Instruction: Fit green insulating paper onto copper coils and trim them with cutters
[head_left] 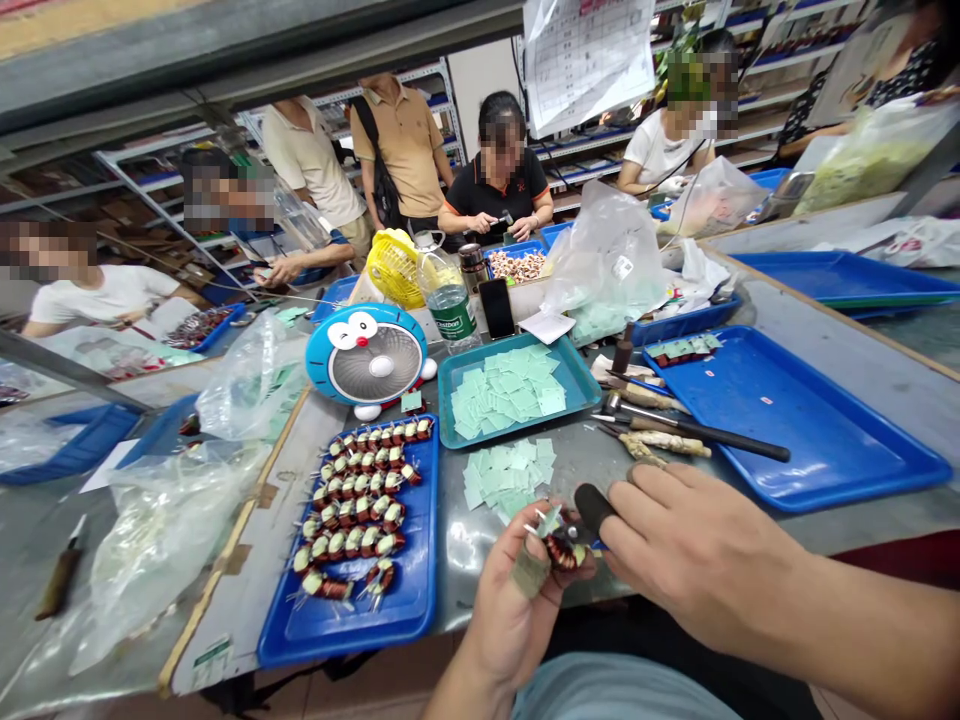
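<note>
My left hand [517,590], with a worn cover on one fingertip, grips a copper-wound coil [564,553] above the table's front edge. A small pale-green sheet [550,522] sits against the top of that coil. My right hand [690,535] is closed beside it, a black finger cot [595,508] on one finger. Whatever the right fingers pinch is hidden behind them. Just beyond both hands lies a loose pile of green sheets [510,475]. More such sheets fill a teal tray [448,425]. Rows of similar coils [360,515] stand in a blue tray [345,635] on the left.
Right of centre lie a hammer [697,425] and several handled tools. Another blue tray [817,420] holds a few coils with green sheets. A cartoon fan [367,355], water bottle [452,305] and phone [496,308] stand behind. Several people are across the bench.
</note>
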